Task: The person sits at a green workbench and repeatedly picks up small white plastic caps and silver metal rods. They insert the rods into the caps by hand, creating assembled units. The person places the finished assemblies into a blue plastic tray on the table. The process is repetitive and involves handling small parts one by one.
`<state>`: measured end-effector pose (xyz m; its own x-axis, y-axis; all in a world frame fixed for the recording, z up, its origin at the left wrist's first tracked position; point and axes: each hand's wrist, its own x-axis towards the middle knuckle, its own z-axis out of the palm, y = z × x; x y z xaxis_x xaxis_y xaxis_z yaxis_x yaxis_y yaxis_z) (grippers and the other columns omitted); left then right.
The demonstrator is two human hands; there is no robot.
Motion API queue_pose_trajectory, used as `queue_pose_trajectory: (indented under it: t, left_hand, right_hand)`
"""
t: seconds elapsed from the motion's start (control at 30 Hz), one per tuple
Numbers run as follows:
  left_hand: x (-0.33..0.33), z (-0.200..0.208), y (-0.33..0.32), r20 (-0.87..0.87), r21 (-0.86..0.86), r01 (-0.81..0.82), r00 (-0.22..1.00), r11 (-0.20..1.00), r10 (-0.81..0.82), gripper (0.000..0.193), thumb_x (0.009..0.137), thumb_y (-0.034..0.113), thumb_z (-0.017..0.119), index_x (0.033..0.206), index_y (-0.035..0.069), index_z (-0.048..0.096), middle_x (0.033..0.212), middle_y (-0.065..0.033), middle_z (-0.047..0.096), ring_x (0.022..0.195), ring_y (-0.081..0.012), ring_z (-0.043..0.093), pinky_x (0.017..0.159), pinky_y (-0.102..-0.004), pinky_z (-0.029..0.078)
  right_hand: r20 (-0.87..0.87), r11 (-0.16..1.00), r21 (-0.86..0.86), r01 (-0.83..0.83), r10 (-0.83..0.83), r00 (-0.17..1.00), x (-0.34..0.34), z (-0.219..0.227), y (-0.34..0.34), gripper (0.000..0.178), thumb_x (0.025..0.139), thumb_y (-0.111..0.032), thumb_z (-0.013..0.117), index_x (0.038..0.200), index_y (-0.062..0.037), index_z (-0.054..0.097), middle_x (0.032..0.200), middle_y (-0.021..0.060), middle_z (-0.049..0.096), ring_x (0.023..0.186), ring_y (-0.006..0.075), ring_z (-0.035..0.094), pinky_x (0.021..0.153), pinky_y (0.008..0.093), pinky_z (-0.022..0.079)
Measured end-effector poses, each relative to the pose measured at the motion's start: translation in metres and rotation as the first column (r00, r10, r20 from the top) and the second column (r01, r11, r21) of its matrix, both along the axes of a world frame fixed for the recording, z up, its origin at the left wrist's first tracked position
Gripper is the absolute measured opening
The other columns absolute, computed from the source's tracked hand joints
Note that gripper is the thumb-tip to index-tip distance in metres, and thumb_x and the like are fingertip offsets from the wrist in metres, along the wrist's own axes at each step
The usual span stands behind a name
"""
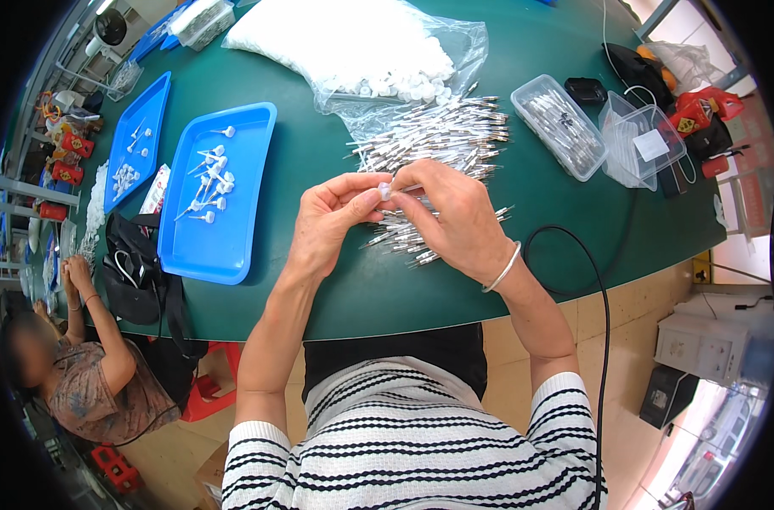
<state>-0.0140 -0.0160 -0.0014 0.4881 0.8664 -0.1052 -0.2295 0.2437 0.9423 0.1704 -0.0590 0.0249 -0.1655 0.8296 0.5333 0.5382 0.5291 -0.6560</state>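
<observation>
Both hands meet above the green table (336,289). The left hand (332,223) is closed, and its thumb and fingers pinch a small white cap (385,192). The right hand (455,217) is also closed, its fingertips touching the same cap from the other side; it seems to hold a thin metal pin, but this is hard to see. Just behind the hands lies a pile of metal pins (442,136). A blue tray (192,246) with several finished pieces stands to the left, and a clear bag of white caps (361,47) is farther back.
</observation>
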Motion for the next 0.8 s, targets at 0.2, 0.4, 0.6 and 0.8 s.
queue_pose_trajectory:
  t: [0.2,0.4,0.6,0.8]
  left_hand:
    - [0.000,-0.001,0.000,0.090,-0.097,-0.024,0.995,0.995,0.033,0.025,0.089,0.007,0.065,0.112,-0.003,0.063,0.095,-0.0089,0.070,0.080,-0.0105,0.066,0.075,-0.0222,0.053]
    - [-0.004,0.000,0.001,0.139,-0.044,-0.063,0.988,0.997,0.069,0.027,0.088,0.007,0.066,0.113,-0.002,0.063,0.098,-0.0093,0.069,0.089,-0.0120,0.065,0.080,-0.0220,0.053]
    - [0.005,0.007,-0.011,0.059,0.264,-0.203,0.979,0.943,0.194,0.034,0.085,-0.002,0.067,0.117,-0.005,0.057,0.108,-0.0136,0.065,0.099,-0.0153,0.063,0.088,-0.0253,0.052]
    - [0.001,0.006,-0.008,0.075,0.244,-0.144,0.989,0.959,0.129,0.032,0.084,-0.002,0.067,0.115,-0.004,0.060,0.107,-0.0110,0.065,0.097,-0.0131,0.062,0.086,-0.0243,0.051]
  right_hand:
    - [-0.309,0.992,-0.119,-0.048,0.009,0.951,-0.005,-0.007,0.002,0.011,0.080,-0.003,0.069,0.089,-0.0011,0.064,0.085,0.0105,0.064,0.075,0.0221,0.063,0.065,0.0311,0.051]
    - [-0.318,0.982,-0.137,-0.132,0.082,0.944,-0.002,-0.005,0.006,0.019,0.077,0.000,0.071,0.096,-0.0020,0.068,0.090,0.0089,0.065,0.079,0.0165,0.064,0.065,0.0287,0.052]
    - [-0.167,0.918,-0.392,-0.059,-0.008,0.986,0.001,0.011,0.002,0.015,0.087,-0.012,0.065,0.097,-0.0016,0.064,0.071,0.0104,0.063,0.065,0.0198,0.062,0.062,0.0298,0.048]
    - [-0.026,0.966,-0.258,-0.020,0.014,1.000,0.000,0.006,0.001,0.013,0.089,-0.014,0.062,0.090,-0.0006,0.062,0.074,0.0140,0.062,0.066,0.0306,0.061,0.059,0.0361,0.048]
